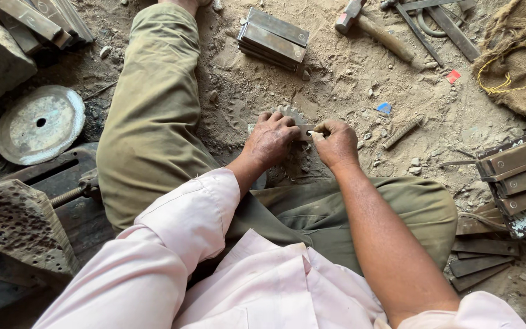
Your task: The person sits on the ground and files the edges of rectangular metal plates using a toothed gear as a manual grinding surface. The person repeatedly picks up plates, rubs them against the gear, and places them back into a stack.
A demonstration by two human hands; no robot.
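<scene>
Head view: hands (302,141) on toothed disc (288,113).

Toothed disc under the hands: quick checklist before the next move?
1. Left hand pressed flat on the toothed metal disc: ok.
2. Disc lying flat on the sandy ground: ok; only its toothed upper edge shows.
3. Right hand pinching a small white marker in its fingers, tip at the flat metal piece beside the left hand: ok.
4. Any mark already made: cannot tell, hands cover it.
5. Hammer lying on the ground beyond the hands, untouched: ok.
6. Stack of flat metal bars apart from the work: ok.
</scene>
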